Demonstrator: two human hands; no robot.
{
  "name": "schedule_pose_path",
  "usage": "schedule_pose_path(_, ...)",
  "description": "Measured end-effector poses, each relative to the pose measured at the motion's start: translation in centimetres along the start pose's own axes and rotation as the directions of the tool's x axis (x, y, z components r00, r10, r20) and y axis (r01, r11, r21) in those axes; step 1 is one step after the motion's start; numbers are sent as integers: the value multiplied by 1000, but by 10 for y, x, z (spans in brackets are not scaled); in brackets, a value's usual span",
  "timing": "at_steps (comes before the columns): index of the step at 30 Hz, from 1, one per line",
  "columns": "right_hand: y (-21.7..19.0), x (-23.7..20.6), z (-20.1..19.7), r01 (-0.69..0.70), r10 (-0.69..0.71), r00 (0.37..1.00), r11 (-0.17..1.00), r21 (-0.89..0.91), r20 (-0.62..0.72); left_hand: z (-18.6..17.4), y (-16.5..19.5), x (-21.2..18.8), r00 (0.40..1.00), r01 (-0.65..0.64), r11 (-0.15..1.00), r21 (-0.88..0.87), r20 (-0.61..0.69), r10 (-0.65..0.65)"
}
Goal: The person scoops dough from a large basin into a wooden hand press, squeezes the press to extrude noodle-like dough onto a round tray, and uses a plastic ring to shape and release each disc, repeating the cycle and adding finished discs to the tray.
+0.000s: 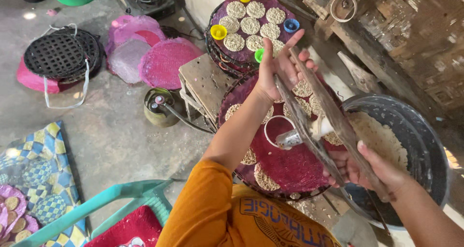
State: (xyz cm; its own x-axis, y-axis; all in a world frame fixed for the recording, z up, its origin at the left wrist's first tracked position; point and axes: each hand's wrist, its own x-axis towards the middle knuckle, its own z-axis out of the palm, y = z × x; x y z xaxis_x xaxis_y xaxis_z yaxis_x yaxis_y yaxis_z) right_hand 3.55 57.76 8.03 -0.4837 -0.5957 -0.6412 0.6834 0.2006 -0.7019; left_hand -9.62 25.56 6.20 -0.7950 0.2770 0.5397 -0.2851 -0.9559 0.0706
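Bare grey concrete floor (111, 131) spreads under a crowded work spot, seen from above. Nearest the camera, an orange sleeve (203, 208) leads up the left arm, and a teal plastic chair (121, 198) sits left of the red tray. That round red tray (285, 165), a mesh-lined disc carrying pale noodle rounds (263, 178), is the centre of things. Over it runs a wooden press (314, 121) of two long dark slats with a small metal cylinder (290, 139) between them. The right hand (372, 172) wraps its fingers closed around the near end of the slats, at the tray's right edge. The left hand (280, 65) holds the far end beyond the tray, thumb around the wood and fingers half spread. A white ring (278, 131) lies on the tray beneath the cylinder.

Right of the tray, touching its rim, stands a dark tub (425, 145) holding what looks like pale noodle dough. Left of the tray are a wooden stool (203, 82) and a green gas canister (159, 107), leaving only a narrow strip of floor. Beyond the tray lies a stacked second tray (227, 53) with more rounds and small coloured cups (218, 32). Farther left are pink mesh covers (145, 53) and black grids (58, 56), with open floor between them and the chair.
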Motion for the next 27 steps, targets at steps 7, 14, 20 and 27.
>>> schedule_pose_path(7, -20, 21, -11, -239, 211, 920, 970, -46, -329, -25, -5, -9, 982, -112, 994, -5, -150, 110)
schedule_pose_path(14, -27, 32, 29, -348, 209, 857, 909, -229, -471, -30, 19, -24, 966, -139, 988, 73, -208, 151)
schedule_pose_path(20, -21, 65, 4, -145, 31, 929, 947, -285, -368, -32, 43, -6, 969, -119, 988, 96, -207, 137)
schedule_pose_path(27, -18, 53, -18, -69, -80, 901, 944, -323, -427, -42, 25, 13, 963, -117, 990, 75, -237, 131)
